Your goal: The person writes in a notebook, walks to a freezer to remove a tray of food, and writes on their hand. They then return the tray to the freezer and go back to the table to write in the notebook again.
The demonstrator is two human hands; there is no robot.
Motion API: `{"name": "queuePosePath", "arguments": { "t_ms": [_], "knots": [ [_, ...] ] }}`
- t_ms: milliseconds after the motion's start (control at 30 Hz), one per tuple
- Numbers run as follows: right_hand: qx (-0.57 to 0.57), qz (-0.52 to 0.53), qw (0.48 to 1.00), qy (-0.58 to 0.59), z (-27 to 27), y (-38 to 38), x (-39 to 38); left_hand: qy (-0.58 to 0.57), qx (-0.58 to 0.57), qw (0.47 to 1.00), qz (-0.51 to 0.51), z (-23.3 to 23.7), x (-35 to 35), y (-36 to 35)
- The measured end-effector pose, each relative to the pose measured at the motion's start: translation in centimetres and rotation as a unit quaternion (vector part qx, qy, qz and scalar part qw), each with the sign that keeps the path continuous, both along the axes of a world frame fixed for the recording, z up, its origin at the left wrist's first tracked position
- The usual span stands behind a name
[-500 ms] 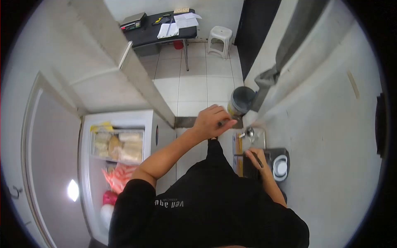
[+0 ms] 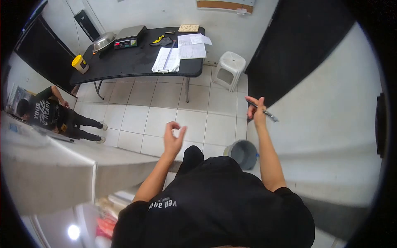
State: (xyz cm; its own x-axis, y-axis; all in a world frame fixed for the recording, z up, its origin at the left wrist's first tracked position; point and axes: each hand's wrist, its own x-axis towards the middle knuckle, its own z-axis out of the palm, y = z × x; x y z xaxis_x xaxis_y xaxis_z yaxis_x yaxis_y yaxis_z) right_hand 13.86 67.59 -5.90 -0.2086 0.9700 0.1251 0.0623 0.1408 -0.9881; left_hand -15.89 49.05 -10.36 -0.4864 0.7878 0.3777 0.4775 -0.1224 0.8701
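Note:
My right hand (image 2: pixel 259 117) is raised in front of the grey-white wall, with its fingers closed on a slim dark pen (image 2: pixel 271 116). The pen slants down to the right, its paler end sticking out past the hand. My left hand (image 2: pixel 173 138) hangs over the tiled floor, thumb and fingers curved but apart, with nothing visible in it. Below and between the hands stands a grey bucket (image 2: pixel 245 154), touched by neither.
A black table (image 2: pixel 124 62) ahead bears a scale (image 2: pixel 129 37), a clipboard with papers (image 2: pixel 166 60) and a yellow-lidded tub (image 2: pixel 80 64). A white stool (image 2: pixel 230 66) stands beside it. Another person (image 2: pixel 53 113) is at the left, beyond a wall edge (image 2: pixel 94 177).
I have moved forward through the opening toward the table. The open freezer has slipped mostly out of view behind me. My right hand has risen forward with the pen; another person has come into view.

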Motion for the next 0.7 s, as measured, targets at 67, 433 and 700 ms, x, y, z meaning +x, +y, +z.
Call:
{"name": "queuePosePath", "arguments": {
  "t_ms": [67, 433, 700],
  "knots": [
    [-0.009, 0.033, 0.999, -0.018, 0.3, 7.5, -1.0, -0.021, 0.018, 0.997, 0.077, -2.9, -3.5, 3.8],
    [-0.096, 0.225, 0.970, -0.009, -10.4, 39.3, -15.4, -0.047, 0.036, 0.992, 0.108, -17.1, -15.0, 41.4],
    [-0.076, 0.307, 0.946, -0.070, -12.3, 67.6, -23.5, 0.173, 0.009, 0.985, -0.019, -17.3, -14.5, 76.0]
  ]
}}
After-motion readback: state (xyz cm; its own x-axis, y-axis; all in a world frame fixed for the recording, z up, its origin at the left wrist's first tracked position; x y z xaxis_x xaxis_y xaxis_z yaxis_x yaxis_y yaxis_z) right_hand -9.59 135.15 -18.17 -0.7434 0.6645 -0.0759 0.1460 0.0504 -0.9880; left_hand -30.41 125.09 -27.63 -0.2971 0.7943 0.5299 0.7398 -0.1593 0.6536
